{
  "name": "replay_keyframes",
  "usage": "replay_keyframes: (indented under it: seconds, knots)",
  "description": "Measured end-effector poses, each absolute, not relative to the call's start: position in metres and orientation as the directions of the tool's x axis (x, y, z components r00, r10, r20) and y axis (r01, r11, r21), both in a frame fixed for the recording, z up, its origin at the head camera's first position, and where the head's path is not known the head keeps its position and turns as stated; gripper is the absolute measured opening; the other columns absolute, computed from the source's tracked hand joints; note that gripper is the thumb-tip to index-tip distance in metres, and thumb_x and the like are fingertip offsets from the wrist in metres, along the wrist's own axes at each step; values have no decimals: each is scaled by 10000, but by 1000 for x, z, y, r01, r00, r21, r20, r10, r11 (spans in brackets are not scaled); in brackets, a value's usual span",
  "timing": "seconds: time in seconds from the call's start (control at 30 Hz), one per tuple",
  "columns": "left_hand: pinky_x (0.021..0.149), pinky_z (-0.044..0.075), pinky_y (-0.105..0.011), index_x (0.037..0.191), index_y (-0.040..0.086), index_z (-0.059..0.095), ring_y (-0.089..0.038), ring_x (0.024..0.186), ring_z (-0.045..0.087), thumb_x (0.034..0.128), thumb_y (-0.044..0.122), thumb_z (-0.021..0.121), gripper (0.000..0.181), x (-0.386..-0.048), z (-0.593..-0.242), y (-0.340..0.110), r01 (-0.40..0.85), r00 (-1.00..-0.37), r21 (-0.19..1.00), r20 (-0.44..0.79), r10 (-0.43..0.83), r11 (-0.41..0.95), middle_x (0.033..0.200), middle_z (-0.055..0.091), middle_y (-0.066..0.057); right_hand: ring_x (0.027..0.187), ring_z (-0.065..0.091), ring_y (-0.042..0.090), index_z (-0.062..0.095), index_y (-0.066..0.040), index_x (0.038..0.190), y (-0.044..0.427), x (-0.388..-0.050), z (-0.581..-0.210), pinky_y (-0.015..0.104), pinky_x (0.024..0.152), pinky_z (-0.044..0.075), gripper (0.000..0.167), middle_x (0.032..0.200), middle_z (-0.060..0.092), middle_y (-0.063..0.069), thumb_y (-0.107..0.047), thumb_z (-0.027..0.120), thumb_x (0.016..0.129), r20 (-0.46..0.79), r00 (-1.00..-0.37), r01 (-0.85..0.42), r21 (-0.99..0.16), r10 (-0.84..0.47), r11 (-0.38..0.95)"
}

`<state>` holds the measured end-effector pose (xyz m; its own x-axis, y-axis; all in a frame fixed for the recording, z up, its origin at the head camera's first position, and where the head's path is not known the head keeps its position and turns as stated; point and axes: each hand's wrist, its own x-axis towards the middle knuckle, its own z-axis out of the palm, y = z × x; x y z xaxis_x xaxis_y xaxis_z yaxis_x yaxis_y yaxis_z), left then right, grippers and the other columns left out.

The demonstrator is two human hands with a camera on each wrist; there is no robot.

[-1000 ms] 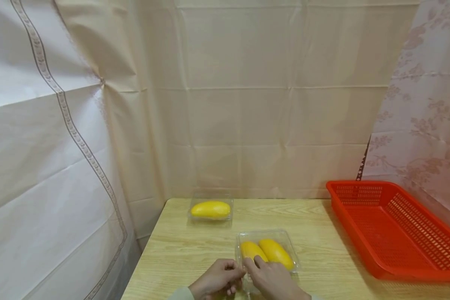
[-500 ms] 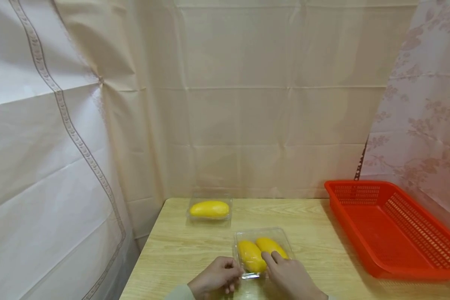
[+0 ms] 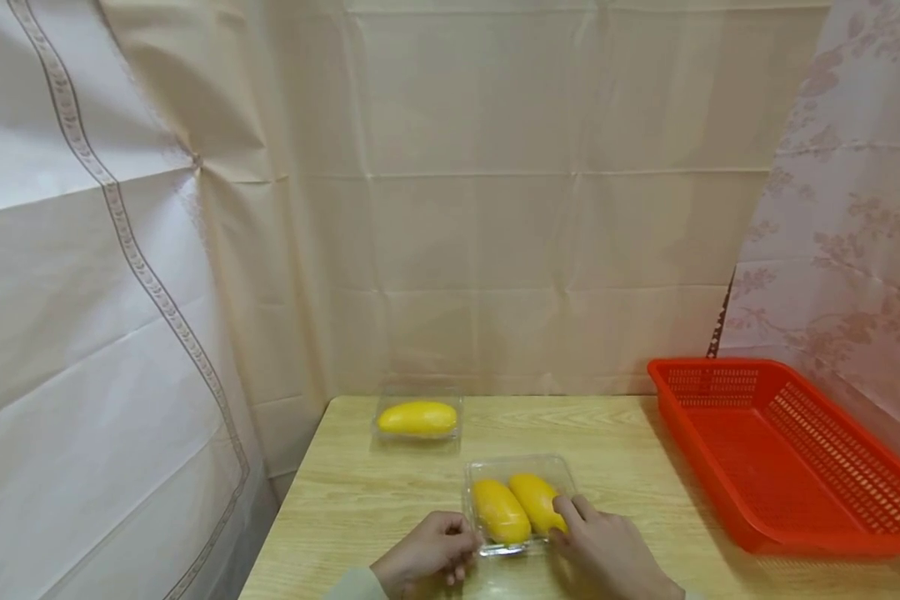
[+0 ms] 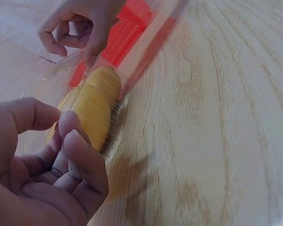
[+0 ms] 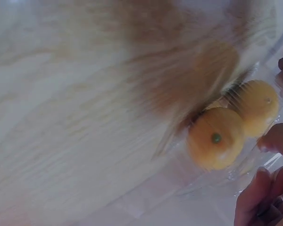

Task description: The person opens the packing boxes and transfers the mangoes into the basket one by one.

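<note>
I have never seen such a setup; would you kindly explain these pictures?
There is no robot: a person's bare left hand and right hand are at work. One camera on the head looks forward and down; one on each wrist looks at that hand's work. On the wooden table are a near clear box with two yellow fruits, a far clear box with one, and a red basket. The left hand pinches the near clear box; whether the right grips it is unclear.

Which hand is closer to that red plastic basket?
Right. The right hand is at the right side of the nearer clear container, left of the red plastic basket; the left hand, at that container's near left corner, is farther left.
</note>
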<state>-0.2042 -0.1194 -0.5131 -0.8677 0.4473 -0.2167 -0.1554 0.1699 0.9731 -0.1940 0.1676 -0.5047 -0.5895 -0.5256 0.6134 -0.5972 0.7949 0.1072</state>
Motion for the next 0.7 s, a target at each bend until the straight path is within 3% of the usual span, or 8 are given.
replay_keyframes:
  seconds: [0.37,0.47,0.5,0.6,0.7]
  knots:
    - [475,448,-173,812,75,626,-89,546,545,999,121,637,193,-206,-511,-118,-165,-864,973,-221,453,160,705,607,-15,499,177,4,552,-158,985,169,-197,-508,134,413,152,396,740,387,-88,-175,842,716,621,-534,-628,162,-573,761]
    - [476,447,-171,811,77,624,-89,545,544,994,113,635,187,-205,-511,-118,-172,-864,972,-228,450,161,705,606,-14,501,161,0,566,-139,1012,171,-199,-510,122,406,146,107,751,405,-61,-224,614,967,639,-469,-648,220,-610,729]
    - [475,446,-172,809,80,622,-88,543,543,993,111,636,187,-206,-511,-118,-174,-863,972,-229,450,161,702,605,-13,503,158,2,570,-131,1022,172,-199,-510,121,405,141,132,754,408,-52,-238,495,1039,647,-445,-657,234,-620,716]
    - [476,442,-169,797,96,609,-83,540,539,997,113,635,203,-206,-512,-118,-177,-861,971,-231,452,161,695,601,-7,512,147,10,581,-121,1040,173,-200,-512,122,408,122,487,759,406,-38,-308,139,1125,670,-380,-665,281,-638,692]
    - [477,438,-168,791,102,601,-80,538,536,1002,108,632,213,-205,-511,-118,-180,-858,971,-234,457,158,694,597,-6,524,136,16,578,-116,1033,172,-201,-512,128,418,102,510,752,390,-36,-292,111,1139,684,-352,-670,293,-639,683]
